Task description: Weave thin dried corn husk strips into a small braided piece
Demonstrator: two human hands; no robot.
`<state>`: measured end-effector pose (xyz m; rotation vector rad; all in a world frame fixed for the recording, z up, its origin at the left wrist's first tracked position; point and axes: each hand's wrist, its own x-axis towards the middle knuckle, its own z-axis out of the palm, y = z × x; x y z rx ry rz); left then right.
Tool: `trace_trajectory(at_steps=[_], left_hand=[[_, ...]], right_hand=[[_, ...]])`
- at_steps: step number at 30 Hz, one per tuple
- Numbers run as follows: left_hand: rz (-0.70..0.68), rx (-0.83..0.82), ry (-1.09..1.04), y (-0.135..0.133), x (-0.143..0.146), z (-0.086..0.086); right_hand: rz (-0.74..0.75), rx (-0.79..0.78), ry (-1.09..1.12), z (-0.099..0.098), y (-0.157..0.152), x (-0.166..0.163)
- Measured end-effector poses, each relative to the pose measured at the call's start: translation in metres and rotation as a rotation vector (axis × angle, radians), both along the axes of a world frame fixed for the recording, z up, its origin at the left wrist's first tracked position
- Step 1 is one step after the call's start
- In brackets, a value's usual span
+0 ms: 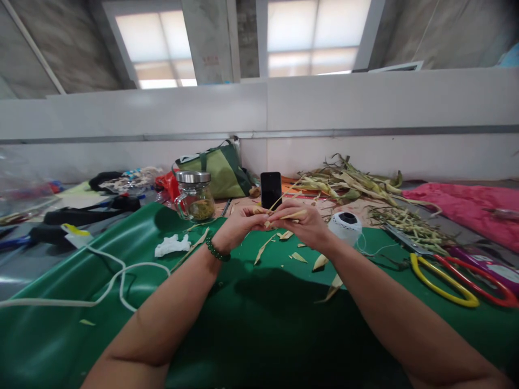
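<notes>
From the head camera, the left hand (239,224) and right hand (307,225) meet above the green surface (251,324). The fingers of both are pinched on a pale leaf strip (292,215), held between them. A glass jar (195,198), a phone (271,189) and a spool of thread (345,227) stand near, with cut scraps (298,257) lying below the hands.

no legible text, red notice (211,60) on concrete pillar (205,27) too blurred to read, phone (271,189) screen dark
</notes>
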<state>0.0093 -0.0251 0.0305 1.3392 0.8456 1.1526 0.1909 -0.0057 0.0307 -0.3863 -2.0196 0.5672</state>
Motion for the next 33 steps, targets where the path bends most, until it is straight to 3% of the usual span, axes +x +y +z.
trace_trajectory(at_steps=[4,10,19,23,30,33], left_hand=[[0.01,0.121,0.093,0.0,0.003,-0.001],[0.01,0.168,0.157,-0.001,0.005,-0.002],[0.071,0.278,0.218,-0.001,0.005,-0.003],[0.088,0.322,0.283,-0.002,0.004,-0.003],[0.103,0.357,0.304,0.0,0.001,-0.005],[0.12,0.372,0.324,0.001,0.001,-0.005]], right_hand=[[-0.016,-0.034,0.009,-0.005,0.0,-0.004],[-0.054,-0.357,0.116,-0.009,-0.002,-0.011],[-0.25,-0.467,0.08,-0.009,0.0,-0.012],[-0.346,-0.311,-0.012,-0.011,0.0,-0.012],[-0.682,0.209,-0.144,-0.007,-0.012,-0.005],[-0.8,0.263,-0.21,-0.006,-0.006,0.0]])
